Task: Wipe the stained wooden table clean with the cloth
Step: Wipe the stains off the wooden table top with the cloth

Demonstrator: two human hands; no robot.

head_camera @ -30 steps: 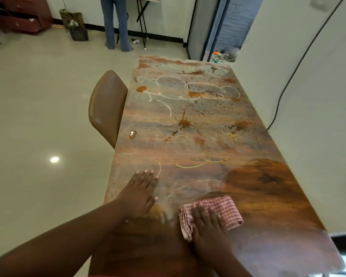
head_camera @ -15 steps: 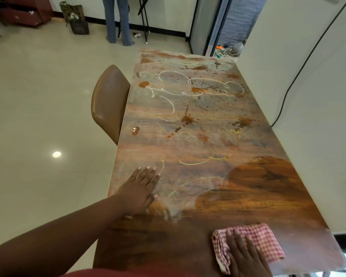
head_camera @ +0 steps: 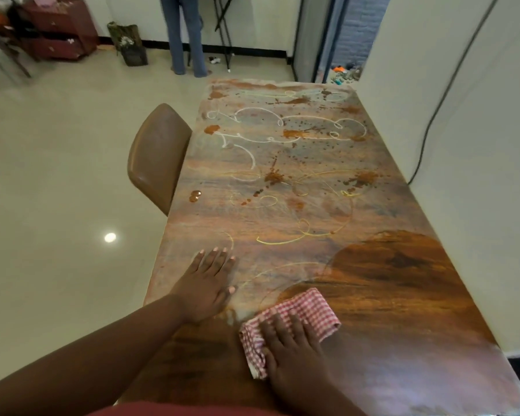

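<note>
The long wooden table [head_camera: 403,295] runs away from me. Its far and middle parts carry brown splatters, white and yellow squiggles and a chalky film; the near right part is dark and shiny. A folded red-and-white checked cloth [head_camera: 306,310] lies on the near middle of the top. My right hand [head_camera: 294,352] presses flat on the cloth's near half, fingers spread. My left hand [head_camera: 206,283] rests flat on the table near its left edge, palm down, holding nothing, just left of the cloth.
A brown chair [head_camera: 156,157] stands tucked against the table's left side. A white wall [head_camera: 478,175] with a hanging black cable borders the right side. A person's legs [head_camera: 183,34] stand at the far end, beside a folding stand, a planter and a red cabinet.
My right hand slid the cloth from the near middle to the near right corner, then back left to the near middle. My left hand stayed planted.
</note>
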